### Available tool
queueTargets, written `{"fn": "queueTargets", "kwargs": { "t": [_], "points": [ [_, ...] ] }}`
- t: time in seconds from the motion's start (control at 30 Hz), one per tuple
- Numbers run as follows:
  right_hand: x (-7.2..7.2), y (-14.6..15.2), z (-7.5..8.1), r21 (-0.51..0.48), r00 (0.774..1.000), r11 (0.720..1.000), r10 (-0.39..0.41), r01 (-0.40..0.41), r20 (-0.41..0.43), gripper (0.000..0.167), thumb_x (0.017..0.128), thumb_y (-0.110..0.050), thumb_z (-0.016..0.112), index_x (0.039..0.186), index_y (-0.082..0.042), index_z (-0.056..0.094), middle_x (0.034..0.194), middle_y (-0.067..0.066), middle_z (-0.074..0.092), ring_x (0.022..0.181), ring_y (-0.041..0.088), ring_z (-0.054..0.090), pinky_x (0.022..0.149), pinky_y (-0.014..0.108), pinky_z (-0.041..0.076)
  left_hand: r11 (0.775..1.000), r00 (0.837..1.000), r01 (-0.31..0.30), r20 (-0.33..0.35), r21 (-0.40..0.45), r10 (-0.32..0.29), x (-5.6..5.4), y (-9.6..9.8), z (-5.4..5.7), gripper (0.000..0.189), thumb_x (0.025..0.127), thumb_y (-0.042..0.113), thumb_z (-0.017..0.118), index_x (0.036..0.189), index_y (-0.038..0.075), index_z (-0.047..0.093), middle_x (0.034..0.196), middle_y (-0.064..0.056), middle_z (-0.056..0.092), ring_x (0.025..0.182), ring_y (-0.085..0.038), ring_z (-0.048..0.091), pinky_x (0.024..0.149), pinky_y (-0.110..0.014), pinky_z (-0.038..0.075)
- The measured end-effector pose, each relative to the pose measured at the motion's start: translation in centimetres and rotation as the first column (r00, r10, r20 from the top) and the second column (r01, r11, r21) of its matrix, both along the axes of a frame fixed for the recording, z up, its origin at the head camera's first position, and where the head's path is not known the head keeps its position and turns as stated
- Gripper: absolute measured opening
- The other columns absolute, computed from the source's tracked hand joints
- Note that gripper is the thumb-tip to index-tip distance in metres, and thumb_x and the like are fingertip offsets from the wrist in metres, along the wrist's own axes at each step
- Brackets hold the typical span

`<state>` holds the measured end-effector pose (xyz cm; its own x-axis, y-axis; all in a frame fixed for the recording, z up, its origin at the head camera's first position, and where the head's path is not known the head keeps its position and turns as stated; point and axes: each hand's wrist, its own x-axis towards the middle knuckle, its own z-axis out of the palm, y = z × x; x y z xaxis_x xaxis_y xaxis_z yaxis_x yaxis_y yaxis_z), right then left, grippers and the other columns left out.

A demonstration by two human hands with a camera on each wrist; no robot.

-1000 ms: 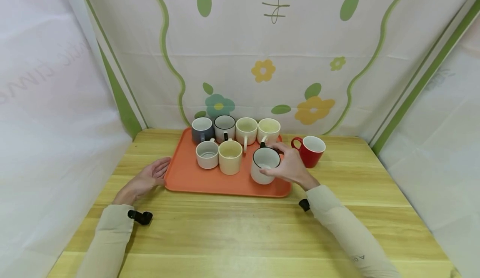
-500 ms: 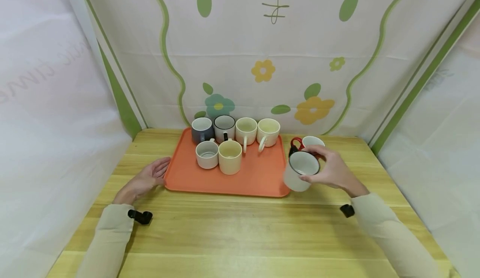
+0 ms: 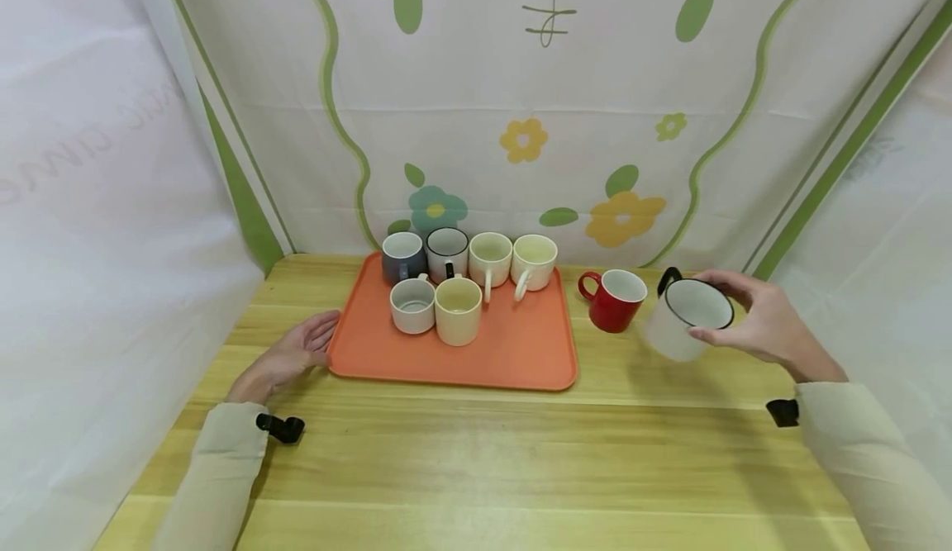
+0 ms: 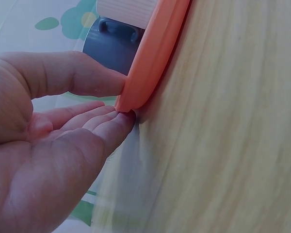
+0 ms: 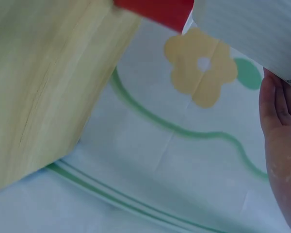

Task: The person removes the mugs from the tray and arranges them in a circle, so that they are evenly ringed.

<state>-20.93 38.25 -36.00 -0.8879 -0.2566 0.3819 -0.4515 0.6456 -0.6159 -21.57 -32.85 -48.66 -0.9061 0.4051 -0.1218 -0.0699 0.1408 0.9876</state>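
Note:
At the right of the head view my right hand (image 3: pixel 766 320) grips a white mug with a black rim (image 3: pixel 680 336) by its sides, thumb and fingers at the upper part. The mug hangs tilted above the table, right of a red mug (image 3: pixel 612 311); its black handle faces away. Across on the left, my left hand (image 3: pixel 293 353) pinches the left edge of an orange tray (image 3: pixel 513 361). In the left wrist view the thumb (image 4: pixel 99 80) touches the tray's rim, with the fingertips at its lower edge. The right wrist view shows the white mug (image 5: pixel 252 34) only in part.
On the tray stand a dark blue mug (image 3: pixel 402 266), a black-rimmed mug (image 3: pixel 446 263), cream mugs (image 3: pixel 489 266), a short whitish cup (image 3: pixel 411 311) and a pale yellow mug (image 3: pixel 457 320). A printed cloth (image 3: pixel 461 80) closes off the table's back.
My right hand has lifted the black-rimmed white mug off the tray's right side and carried it rightward, past the red mug. The left hand and tray stay in place.

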Motion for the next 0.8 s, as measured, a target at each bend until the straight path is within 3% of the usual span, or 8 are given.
{"fn": "queueTargets", "kwargs": {
  "t": [0.23,0.4,0.57,0.7,0.8],
  "points": [
    [-1.9,2.2,-0.3,0.086,0.99,0.987,-0.137,0.133,0.042,0.067,0.074,-0.018,0.097,0.134,-0.015,0.069,0.115,-0.025,0.065,0.1,-0.017,0.06,0.079,0.002,0.044,1.0,1.0,-0.009,0.009,0.0,0.009,-0.1,0.0,0.1,0.1,0.087,-0.021,0.055,0.168,-0.005,-0.002,0.177,-0.026,-0.003,0.162,-0.048,-0.002,0.105,-0.007,0.044],
    [-3.4,3.0,-0.4,0.175,0.973,0.966,-0.211,0.192,0.095,0.065,0.079,-0.036,0.094,0.136,-0.02,0.067,0.121,-0.008,0.07,0.097,-0.021,0.055,0.076,0.006,0.043,1.0,1.0,-0.014,0.014,0.004,0.014,-0.1,0.3,0.1,0.1,0.087,-0.02,0.056,0.167,-0.005,-0.002,0.176,-0.027,-0.003,0.162,-0.049,0.0,0.104,-0.008,0.045],
    [-5.3,3.2,-0.5,0.236,0.957,0.949,-0.25,0.21,0.151,0.07,0.081,-0.049,0.09,0.14,-0.022,0.064,0.126,0.011,0.071,0.09,-0.007,0.058,0.073,0.02,0.047,1.0,1.0,-0.011,0.01,0.009,0.011,0.1,0.2,-0.1,0.1,0.087,-0.021,0.055,0.167,-0.006,-0.003,0.176,-0.028,-0.004,0.162,-0.049,-0.001,0.105,-0.006,0.044],
    [-6.7,3.5,-1.1,0.222,0.952,0.951,-0.256,0.216,0.168,0.068,0.081,-0.05,0.09,0.138,-0.02,0.065,0.122,0.013,0.071,0.089,0.005,0.059,0.072,0.024,0.048,1.0,1.0,-0.01,0.011,0.01,0.01,0.2,0.1,-0.1,0.1,0.087,-0.022,0.054,0.167,-0.005,-0.003,0.176,-0.027,-0.005,0.162,-0.048,-0.002,0.104,-0.006,0.044],
    [-7.6,3.9,-1.9,0.223,0.954,0.95,-0.258,0.22,0.156,0.067,0.08,-0.049,0.09,0.135,-0.018,0.066,0.119,0.012,0.07,0.089,0.006,0.059,0.071,0.022,0.047,1.0,1.0,-0.005,0.005,0.008,0.005,0.0,0.1,0.0,0.1,0.087,-0.021,0.054,0.167,-0.005,-0.003,0.176,-0.028,-0.004,0.162,-0.049,-0.002,0.105,-0.007,0.044]
  ]
}}
